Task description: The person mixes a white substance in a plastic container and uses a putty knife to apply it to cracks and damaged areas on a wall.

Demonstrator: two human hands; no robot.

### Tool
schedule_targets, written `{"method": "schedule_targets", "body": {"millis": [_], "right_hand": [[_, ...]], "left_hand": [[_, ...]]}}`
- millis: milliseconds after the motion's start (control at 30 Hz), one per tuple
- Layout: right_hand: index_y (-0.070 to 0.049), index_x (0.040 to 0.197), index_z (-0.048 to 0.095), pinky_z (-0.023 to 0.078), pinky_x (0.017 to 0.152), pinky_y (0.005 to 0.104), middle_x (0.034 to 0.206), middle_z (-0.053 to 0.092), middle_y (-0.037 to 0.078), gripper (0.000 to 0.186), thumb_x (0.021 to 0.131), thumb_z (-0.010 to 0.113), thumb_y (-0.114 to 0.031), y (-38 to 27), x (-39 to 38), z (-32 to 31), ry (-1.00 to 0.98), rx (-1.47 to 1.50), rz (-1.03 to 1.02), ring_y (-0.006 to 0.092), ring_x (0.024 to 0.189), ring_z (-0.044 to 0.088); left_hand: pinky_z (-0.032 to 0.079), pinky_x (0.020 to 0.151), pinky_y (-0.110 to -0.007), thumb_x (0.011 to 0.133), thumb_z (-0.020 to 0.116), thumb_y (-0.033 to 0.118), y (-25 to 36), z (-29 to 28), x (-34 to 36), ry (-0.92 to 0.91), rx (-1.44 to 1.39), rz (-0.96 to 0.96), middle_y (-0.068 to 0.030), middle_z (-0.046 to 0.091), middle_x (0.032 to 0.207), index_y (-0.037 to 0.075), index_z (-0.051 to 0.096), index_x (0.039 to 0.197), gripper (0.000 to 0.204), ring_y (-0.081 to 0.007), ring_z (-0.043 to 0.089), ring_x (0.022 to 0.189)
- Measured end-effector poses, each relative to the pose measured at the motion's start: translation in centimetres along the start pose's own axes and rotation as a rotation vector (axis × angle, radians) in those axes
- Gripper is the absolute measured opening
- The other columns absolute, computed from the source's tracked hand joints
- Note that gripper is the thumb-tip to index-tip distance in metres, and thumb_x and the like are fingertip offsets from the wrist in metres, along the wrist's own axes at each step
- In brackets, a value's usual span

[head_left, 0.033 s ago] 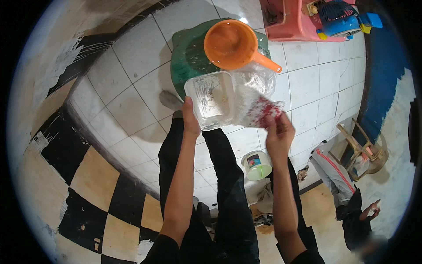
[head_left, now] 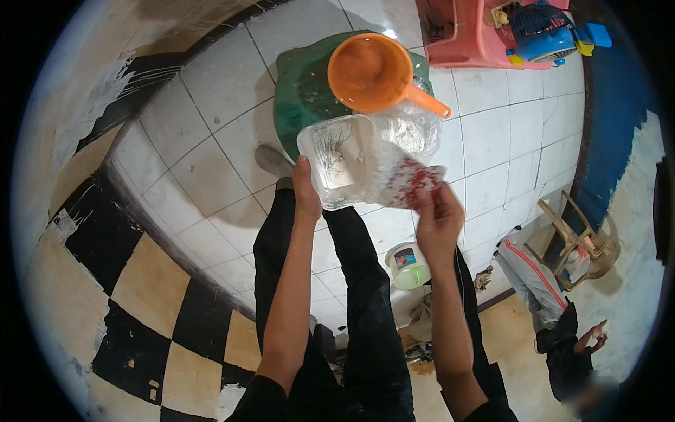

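Observation:
My left hand [head_left: 306,188] is closed on the left wall of a clear rectangular plastic container [head_left: 330,200], thumb on its rim. White powder lies smeared inside it. My right hand [head_left: 441,219] pinches the end of a red-and-white plastic packet [head_left: 415,181], tilted so its whitish end lies over the container's right side. An orange dipper [head_left: 369,70] with liquid in it rests on a green plastic stool [head_left: 299,84], just beyond the container. Beside the dipper's handle is a clear plastic bag [head_left: 420,133] with white contents. The container hides part of the stool.
A pale lidded tub [head_left: 408,266] stands on the tiled floor below my right hand. Far right are a pink plastic seat [head_left: 460,46] and a blue fan [head_left: 552,42]. A wooden stool [head_left: 594,264] and another person [head_left: 566,344] are at the lower right.
My right hand and the red-and-white packet have shifted slightly left, closer over the container. My left hand holds the container in nearly the same spot.

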State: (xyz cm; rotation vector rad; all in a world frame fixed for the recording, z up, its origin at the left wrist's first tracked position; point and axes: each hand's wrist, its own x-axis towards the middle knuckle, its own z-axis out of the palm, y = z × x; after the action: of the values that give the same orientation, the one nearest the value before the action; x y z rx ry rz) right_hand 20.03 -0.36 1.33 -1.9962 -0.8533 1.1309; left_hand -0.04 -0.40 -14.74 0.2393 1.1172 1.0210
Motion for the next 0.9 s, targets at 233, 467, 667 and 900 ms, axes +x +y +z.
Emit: {"method": "schedule_targets", "body": {"millis": [233,467,667,900], "right_hand": [[0.006,0.106,0.06,0.054,0.056,0.0379,0.083,0.068,0.024,0.021,0.086,0.061,0.001,-2.7,-2.5,6.8,0.015,-0.431,-0.287,0.0345,0.07,0.07],[0.005,0.104,0.061,0.054,0.057,0.0328,0.08,0.068,0.021,0.018,0.086,0.062,0.001,-3.3,-3.4,7.5,0.032,-0.458,-0.264,0.0301,0.065,0.07],[0.004,0.096,0.062,0.048,0.064,0.0209,0.082,0.065,0.004,0.009,0.095,0.058,-0.004,-4.3,-3.9,4.8,0.128,-0.017,-0.03,0.0052,0.073,0.057],[0.006,0.099,0.059,0.047,0.065,0.0259,0.085,0.064,0.008,0.017,0.098,0.052,-0.009,1.3,1.2,-0.9,0.205,-0.054,-0.063,0.0102,0.075,0.058]], "left_hand": [[0.047,0.094,-0.035,0.096,0.045,0.055,1.5,2.4,-1.1,0.043,0.139,0.096,-0.0121,0.057,0.123,-0.001,0.046,0.132,0.066,-0.0212,0.059,0.109],[0.042,0.101,-0.037,0.099,0.04,0.053,2.6,2.2,-1.6,-0.021,0.043,0.022,-0.0104,0.052,0.132,0.002,0.039,0.139,0.064,-0.0206,0.052,0.12],[0.04,0.106,-0.039,0.098,0.039,0.056,2.3,2.5,-1.4,-0.062,-0.102,-0.087,-0.0129,0.047,0.138,0.004,0.032,0.144,0.07,-0.0248,0.048,0.126],[0.04,0.105,-0.038,0.096,0.039,0.057,-0.3,-1.4,-0.5,0.141,-0.192,-0.062,-0.0157,0.048,0.136,0.0,0.036,0.141,0.072,-0.0278,0.05,0.124]]}}
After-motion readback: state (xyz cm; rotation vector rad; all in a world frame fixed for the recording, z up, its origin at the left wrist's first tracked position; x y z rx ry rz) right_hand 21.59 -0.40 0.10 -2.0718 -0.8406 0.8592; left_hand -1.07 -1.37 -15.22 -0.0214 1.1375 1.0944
